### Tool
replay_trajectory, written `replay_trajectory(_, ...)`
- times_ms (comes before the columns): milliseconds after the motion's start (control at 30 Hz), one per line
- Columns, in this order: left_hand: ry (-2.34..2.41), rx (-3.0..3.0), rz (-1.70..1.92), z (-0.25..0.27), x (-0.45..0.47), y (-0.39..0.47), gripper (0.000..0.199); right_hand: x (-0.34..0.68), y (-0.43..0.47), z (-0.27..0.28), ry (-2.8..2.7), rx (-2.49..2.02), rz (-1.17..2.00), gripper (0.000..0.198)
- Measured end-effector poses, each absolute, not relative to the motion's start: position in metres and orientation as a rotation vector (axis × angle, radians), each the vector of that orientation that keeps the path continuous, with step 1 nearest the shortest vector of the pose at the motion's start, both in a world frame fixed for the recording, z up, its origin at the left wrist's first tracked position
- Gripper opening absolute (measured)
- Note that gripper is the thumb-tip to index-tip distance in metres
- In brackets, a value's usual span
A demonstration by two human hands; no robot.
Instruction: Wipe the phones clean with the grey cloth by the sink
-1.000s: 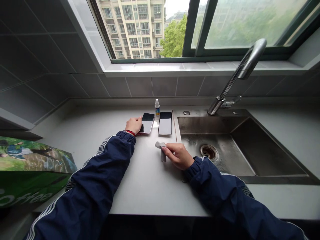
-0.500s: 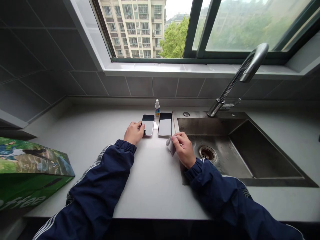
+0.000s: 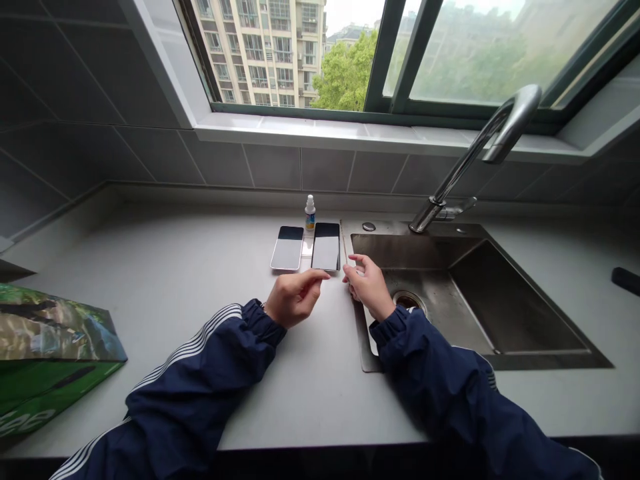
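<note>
My left hand hovers just in front of two smartphones, its thumb and forefinger drawn together; whatever they hold, if anything, does not show. Close by at the sink's left edge is my right hand, with forefinger and thumb slightly parted and the other fingers curled; its palm is hidden. A white-edged smartphone lies flat, screen up, beyond my left hand. Beside it lies a dark-edged smartphone, between both hands. Behind them stands a small white-capped bottle. The grey cloth seen earlier is out of sight.
A steel sink is set into the counter on the right, with a chrome faucet behind it. At the left stands a green printed bag. A dark object lies at the far right. A window rises behind.
My left hand has left the white-edged phone and come right and nearer, toward my right hand. The grey cloth at my right fingers no longer shows. The view has shifted slightly.
</note>
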State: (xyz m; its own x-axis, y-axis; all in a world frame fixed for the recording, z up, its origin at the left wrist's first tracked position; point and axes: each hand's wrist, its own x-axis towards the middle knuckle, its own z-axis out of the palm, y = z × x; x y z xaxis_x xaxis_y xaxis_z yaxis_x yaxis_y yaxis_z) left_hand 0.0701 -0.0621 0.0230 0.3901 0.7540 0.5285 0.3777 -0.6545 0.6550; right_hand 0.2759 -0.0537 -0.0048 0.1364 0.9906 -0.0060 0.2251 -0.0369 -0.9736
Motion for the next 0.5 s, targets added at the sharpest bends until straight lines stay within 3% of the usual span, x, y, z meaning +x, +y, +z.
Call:
replay_trajectory(133,0.967,2.083,1.148,0.021,0.072,-0.064,0.022,0.270,-0.038,0.003,-1.132,-1.517,1.222,0.047)
replay_trajectory(233,0.959,2.078,1.180,0.020,0.071,-0.062,0.022,0.263,-0.029,0.009,-1.060,-1.554,1.347,0.038)
replay_trajectory(500,0.897,1.947,1.144,0.016,0.068,-0.059,0.023,0.246,-0.019,0.010,-0.984,-1.675,1.497,0.036)
